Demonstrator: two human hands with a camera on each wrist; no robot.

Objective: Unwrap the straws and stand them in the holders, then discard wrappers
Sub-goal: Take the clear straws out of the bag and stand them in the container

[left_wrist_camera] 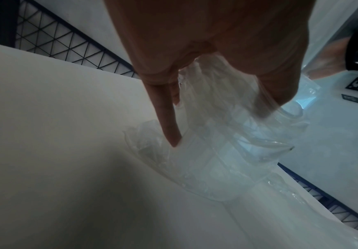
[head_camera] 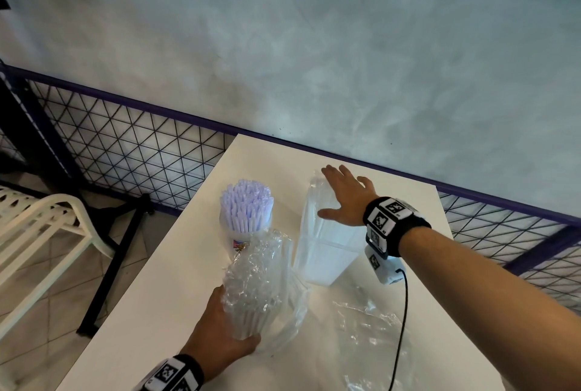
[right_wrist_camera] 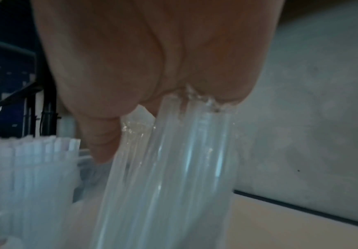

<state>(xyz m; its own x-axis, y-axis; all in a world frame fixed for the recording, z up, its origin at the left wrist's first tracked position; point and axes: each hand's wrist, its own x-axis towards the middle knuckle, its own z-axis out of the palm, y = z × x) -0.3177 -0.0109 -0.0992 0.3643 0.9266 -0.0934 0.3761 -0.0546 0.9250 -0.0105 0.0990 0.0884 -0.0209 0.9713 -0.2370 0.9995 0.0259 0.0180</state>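
Left hand [head_camera: 220,324] grips the wrapped straws [head_camera: 251,290] at 7 o'clock on the surface [head_camera: 151,296], steadying them for stripping. Right hand [head_camera: 344,199], fingers spread flat, presses a clear straw bundle [head_camera: 317,233] upright at 1 o'clock. Filled holder [head_camera: 246,211] at 11.

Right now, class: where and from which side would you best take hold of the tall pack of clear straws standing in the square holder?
Probably grip the tall pack of clear straws round its upper part, from above, where it rises clear of the square holder. The right hand already rests flat there; the holder walls hide its lower end.
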